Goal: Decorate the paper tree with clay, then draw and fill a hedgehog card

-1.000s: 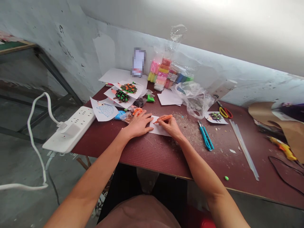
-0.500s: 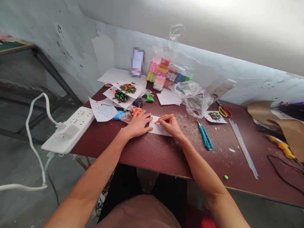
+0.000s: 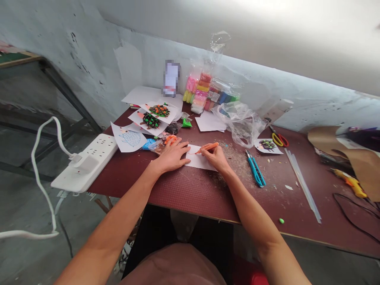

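Observation:
My right hand (image 3: 215, 156) is closed around an orange marker (image 3: 210, 147), its tip on a small white sheet of paper (image 3: 197, 161). A short orange line shows on the paper near the tip. Fingers spread, my left hand (image 3: 173, 157) lies flat at the sheet's left edge and touches it. Just beyond that hand are an orange clay packet (image 3: 171, 139) and a blue clay packet (image 3: 148, 143). A card with a blue hedgehog drawing (image 3: 130, 137) lies to the left, near cards bearing hedgehogs with dark spines (image 3: 151, 120).
Bagged coloured clay (image 3: 202, 93) and a clear plastic bag (image 3: 246, 124) stand along the wall. On the right lie a teal utility knife (image 3: 255, 168), scissors (image 3: 279, 139), glue sticks (image 3: 303, 186) and a yellow glue gun (image 3: 352, 184). A white power strip (image 3: 86, 164) juts over the left edge.
My right hand has shifted the marker slightly to the right, and the orange line on the paper is longer. My left hand stays in place on the sheet.

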### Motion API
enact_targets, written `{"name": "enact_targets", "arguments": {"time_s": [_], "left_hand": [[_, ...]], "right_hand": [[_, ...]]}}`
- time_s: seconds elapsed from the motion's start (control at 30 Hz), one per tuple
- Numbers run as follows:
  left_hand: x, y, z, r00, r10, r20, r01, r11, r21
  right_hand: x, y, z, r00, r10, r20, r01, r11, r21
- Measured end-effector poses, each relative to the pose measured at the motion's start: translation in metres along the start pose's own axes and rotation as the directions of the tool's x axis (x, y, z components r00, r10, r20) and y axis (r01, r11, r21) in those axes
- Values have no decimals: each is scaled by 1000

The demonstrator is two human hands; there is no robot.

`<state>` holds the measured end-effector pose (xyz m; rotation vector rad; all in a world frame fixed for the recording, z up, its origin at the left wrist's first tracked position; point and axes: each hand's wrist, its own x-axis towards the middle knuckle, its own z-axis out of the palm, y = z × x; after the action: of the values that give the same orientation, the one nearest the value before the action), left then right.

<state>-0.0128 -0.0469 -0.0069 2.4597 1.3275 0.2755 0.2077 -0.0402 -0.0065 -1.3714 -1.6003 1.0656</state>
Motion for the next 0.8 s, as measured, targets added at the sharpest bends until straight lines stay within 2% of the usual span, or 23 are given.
{"name": "enact_targets", "arguments": {"time_s": [0.8], "left_hand": [[0, -1, 1, 1000, 7, -13, -7, 1000, 0]], "right_hand": [[-1, 2, 0, 999, 31, -22, -31, 999, 39]]}}
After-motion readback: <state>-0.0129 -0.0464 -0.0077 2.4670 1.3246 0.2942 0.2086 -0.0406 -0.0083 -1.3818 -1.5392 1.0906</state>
